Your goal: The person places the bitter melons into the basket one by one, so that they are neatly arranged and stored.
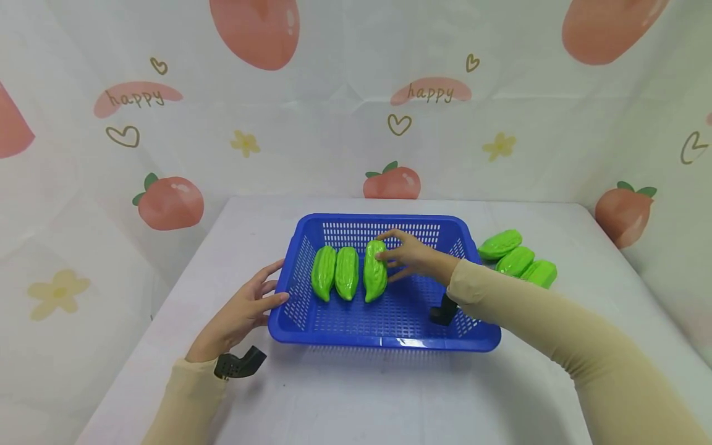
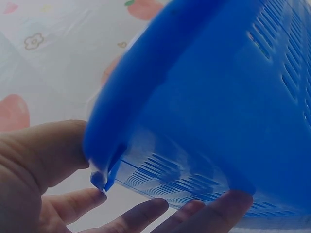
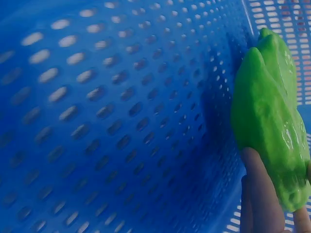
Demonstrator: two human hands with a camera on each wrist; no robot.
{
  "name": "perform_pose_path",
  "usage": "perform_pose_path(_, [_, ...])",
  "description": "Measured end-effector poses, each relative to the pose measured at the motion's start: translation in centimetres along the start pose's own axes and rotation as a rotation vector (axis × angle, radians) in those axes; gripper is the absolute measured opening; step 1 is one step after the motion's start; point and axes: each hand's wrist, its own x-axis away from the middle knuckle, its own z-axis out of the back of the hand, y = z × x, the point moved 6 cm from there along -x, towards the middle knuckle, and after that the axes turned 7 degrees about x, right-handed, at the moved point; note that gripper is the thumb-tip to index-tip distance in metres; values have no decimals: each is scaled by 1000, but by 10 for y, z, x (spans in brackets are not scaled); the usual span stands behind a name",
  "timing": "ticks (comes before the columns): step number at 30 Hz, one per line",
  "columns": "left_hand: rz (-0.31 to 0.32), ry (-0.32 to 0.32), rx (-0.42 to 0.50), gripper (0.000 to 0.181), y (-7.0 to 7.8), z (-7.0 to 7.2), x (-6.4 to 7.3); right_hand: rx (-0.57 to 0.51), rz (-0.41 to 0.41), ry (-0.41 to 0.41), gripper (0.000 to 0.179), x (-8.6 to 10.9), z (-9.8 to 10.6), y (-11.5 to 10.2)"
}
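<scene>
A blue plastic basket (image 1: pixel 345 338) with slotted walls stands on the table. My left hand (image 1: pixel 245 312) holds its left side, thumb on the rim and fingers spread along the outer wall, as the left wrist view shows. Inside the basket, my right hand (image 1: pixel 414 254) grips a bumpy green bitter melon (image 1: pixel 375 281) from its right side; the right wrist view shows fingers (image 3: pixel 262 194) against the melon's near end. To its left, a second bitter melon (image 1: pixel 347 275) and a third bitter melon (image 1: pixel 323 273) lie side by side, tips toward me.
Right of the basket, three more green pieces lie on the white table (image 1: pixel 356 402): one bitter melon (image 1: pixel 500 244) at the back, a middle one (image 1: pixel 515 261), and a blockier green piece (image 1: pixel 541 273) in front. A printed cloth (image 1: pixel 334 123) hangs behind.
</scene>
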Motion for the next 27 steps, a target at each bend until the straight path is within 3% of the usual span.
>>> perform_pose_path(7, [-2, -5, 3, 80, 0, -1, 0, 7, -36, 39, 52, -9, -2, 6])
perform_pose_path(27, [2, 3, 10, 79, -1, 0, 0, -18, -45, -14, 58, -14, -11, 10])
